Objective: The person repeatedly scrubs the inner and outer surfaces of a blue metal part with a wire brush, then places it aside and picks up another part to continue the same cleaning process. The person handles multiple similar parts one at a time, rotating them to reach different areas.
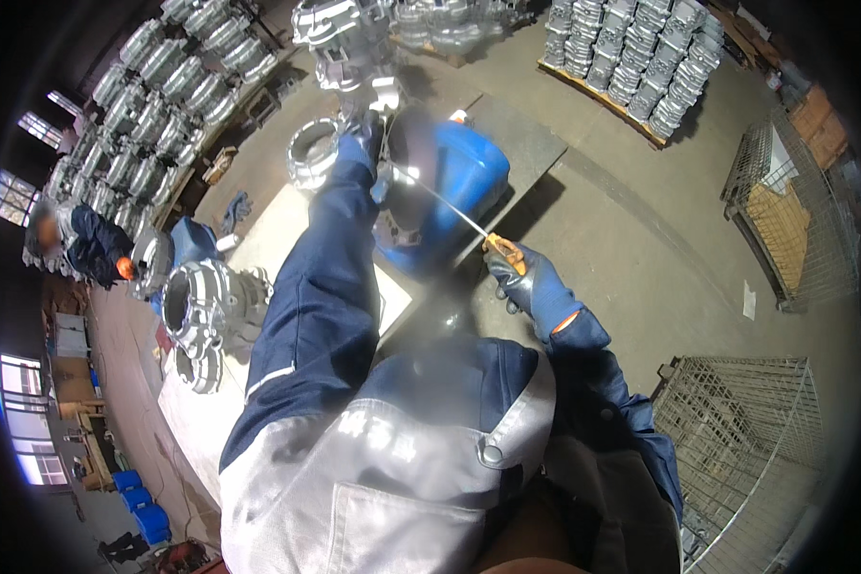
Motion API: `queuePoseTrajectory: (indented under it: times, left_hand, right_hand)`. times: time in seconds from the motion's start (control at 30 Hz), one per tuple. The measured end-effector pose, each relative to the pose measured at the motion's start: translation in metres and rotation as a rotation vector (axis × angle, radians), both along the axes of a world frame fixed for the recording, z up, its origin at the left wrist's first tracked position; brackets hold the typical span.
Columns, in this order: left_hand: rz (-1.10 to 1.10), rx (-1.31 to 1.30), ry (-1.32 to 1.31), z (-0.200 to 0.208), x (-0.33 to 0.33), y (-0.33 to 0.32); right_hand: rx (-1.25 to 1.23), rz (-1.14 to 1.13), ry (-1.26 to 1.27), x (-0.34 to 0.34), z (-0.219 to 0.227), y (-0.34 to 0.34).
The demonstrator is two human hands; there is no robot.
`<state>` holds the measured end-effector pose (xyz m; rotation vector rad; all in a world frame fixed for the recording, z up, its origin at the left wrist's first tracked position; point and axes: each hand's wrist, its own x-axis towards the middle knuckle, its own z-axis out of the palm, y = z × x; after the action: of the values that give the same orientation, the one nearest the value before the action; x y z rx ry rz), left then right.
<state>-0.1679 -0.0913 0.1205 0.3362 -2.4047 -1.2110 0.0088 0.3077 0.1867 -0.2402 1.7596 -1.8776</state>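
My right hand, in a blue glove with dark grip coating, is closed around the orange handle of a long thin-shafted tool. Its metal shaft points up and left to a grey metal housing, which looks blurred; whether the tip touches it I cannot tell. Stretched far forward, my gloved left hand has its fingers curled at the housing's far left edge, partly smeared. Behind the shaft is a blue plastic barrel. A ring-shaped casting lies left of my left hand.
More castings stand on the pale table at left. A person is at work beyond. Stacked castings rest on pallets at the back. Wire cages stand at right, and a blue glove lies on the left.
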Motion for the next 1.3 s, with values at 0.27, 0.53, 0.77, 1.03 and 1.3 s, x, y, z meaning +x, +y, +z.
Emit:
queuePoseTrajectory:
  times: [0.27, 0.53, 0.77, 1.03, 1.3]
  left_hand:
    - [-0.029, 0.538, 0.083, 0.035, 0.018, 0.029]
    - [0.027, 0.260, -0.058, 0.008, -0.015, -0.014]
    - [-0.093, 0.310, 0.150, 0.012, -0.003, -0.002]
    - [-0.094, -0.052, 0.169, 0.007, -0.002, -0.004]
    - [-0.134, -0.115, 0.176, 0.013, 0.000, 0.000]
  right_hand:
    - [0.109, 0.016, -0.012, -0.004, 0.003, -0.002]
    - [0.064, -0.121, 0.116, -0.010, 0.006, -0.006]
    - [0.027, -0.115, 0.038, -0.023, -0.005, -0.014]
    - [0.058, -0.015, 0.160, -0.039, 0.003, -0.010]
    - [0.131, -0.018, 0.064, -0.062, -0.001, -0.027]
